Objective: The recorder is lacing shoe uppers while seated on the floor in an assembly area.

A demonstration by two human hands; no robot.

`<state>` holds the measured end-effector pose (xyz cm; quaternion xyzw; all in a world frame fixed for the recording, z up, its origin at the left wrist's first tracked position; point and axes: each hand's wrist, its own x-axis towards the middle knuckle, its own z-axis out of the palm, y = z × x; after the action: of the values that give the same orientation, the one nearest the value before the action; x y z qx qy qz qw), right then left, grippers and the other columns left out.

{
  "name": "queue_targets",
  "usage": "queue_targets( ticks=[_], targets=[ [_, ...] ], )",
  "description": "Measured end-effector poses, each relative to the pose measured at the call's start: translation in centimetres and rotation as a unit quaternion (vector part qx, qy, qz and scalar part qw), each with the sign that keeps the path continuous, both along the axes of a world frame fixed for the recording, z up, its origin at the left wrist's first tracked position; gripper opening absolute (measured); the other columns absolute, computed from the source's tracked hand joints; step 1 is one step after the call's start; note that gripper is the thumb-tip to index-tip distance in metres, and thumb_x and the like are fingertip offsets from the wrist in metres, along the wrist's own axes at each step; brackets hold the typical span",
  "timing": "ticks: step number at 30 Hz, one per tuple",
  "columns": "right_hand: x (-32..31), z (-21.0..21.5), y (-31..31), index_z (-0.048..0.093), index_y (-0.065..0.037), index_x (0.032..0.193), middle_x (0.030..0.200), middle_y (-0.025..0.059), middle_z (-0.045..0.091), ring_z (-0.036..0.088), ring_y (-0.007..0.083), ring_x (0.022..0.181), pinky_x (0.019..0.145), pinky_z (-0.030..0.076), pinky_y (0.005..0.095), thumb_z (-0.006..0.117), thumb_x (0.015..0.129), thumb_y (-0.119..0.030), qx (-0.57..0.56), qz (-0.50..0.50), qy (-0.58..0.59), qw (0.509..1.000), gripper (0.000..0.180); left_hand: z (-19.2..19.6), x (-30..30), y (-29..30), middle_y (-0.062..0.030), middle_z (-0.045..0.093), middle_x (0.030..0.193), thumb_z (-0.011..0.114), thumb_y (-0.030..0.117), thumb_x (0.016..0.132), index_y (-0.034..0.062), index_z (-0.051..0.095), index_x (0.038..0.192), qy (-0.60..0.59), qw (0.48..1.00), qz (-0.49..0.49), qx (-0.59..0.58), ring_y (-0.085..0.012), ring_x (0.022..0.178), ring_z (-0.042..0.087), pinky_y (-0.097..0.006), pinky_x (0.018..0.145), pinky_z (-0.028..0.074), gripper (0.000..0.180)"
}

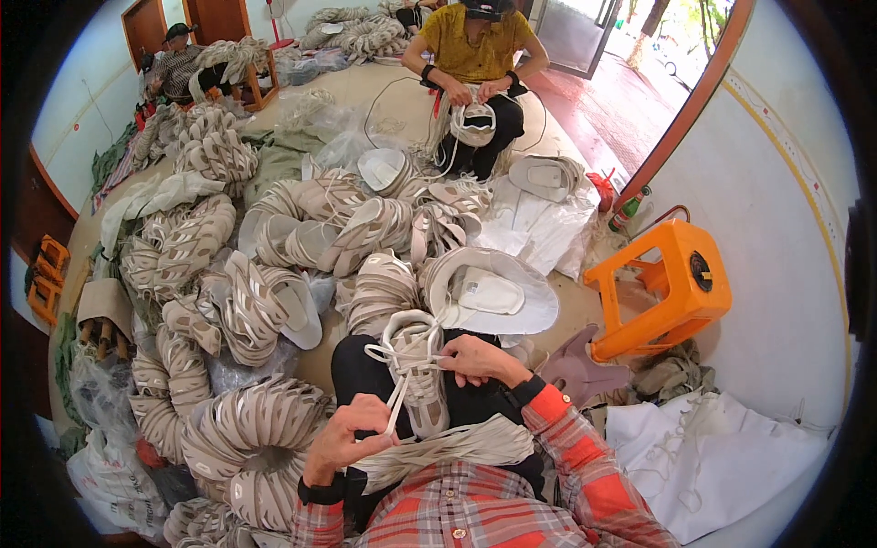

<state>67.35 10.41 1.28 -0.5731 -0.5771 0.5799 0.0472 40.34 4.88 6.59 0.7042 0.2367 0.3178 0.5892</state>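
At the far left an orange plastic stool (46,290) stands by the brown door, and nearer me the plastic bags (114,489) slump together. Then come the heaps of beige shoe uppers, one curled into a nested ring (224,429) by the seated person's thigh. The left hand (352,437) is low, its grip clamped on the white lace (398,402), drawn down taut. The lace runs up to the beige shoe upper (425,395), which sits on the lap between the dark-trousered legs; a bundle of loose laces (461,446) lies across the lap below it. On its other side, the right hand (482,359) has its grip pinched together on another length of that lace. Beyond, a co-worker in a yellow top (475,44) holds another upper (473,125). Rightmost, another orange stool (676,265) stands near the wall, with white cloth (740,457) spread nearer me.
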Motion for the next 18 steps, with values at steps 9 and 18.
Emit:
queue_targets(
  ticks=[9, 18],
  targets=[
    [4.9, -2.9, -1.3, 0.052, -0.005, 0.082, 0.058, -0.0034, 0.042, 0.038, 0.0041, 0.044, 0.039, 0.031, 0.0177, 0.05, 0.083, -0.006, -0.053, -0.403, 0.599, 0.689, 0.003, -1.3, -1.8, -0.7, -0.0008, 0.056, 0.058, 0.059, 0.01, 0.082, 0.0011, 0.067, 0.091, 0.199, 0.939, 0.172, -0.221, -0.0103, 0.07, 0.052, -0.025, 0.059, 0.039, 0.015],
    [27.9, 10.7, -13.9, 0.048, -0.003, 0.095, 0.061, -0.0025, 0.036, 0.029, 0.0045, 0.045, 0.039, 0.028, 0.0191, 0.042, 0.087, -0.005, 0.477, -0.423, 0.677, 0.368, 0.01, -7.6, 5.3, 4.4, -0.014, 0.057, 0.092, 0.054, 0.008, 0.084, -0.0027, 0.052, 0.112, 0.125, 0.972, 0.19, 0.055, -0.0173, 0.072, 0.061, -0.03, 0.065, 0.048, 0.03]
  ],
)
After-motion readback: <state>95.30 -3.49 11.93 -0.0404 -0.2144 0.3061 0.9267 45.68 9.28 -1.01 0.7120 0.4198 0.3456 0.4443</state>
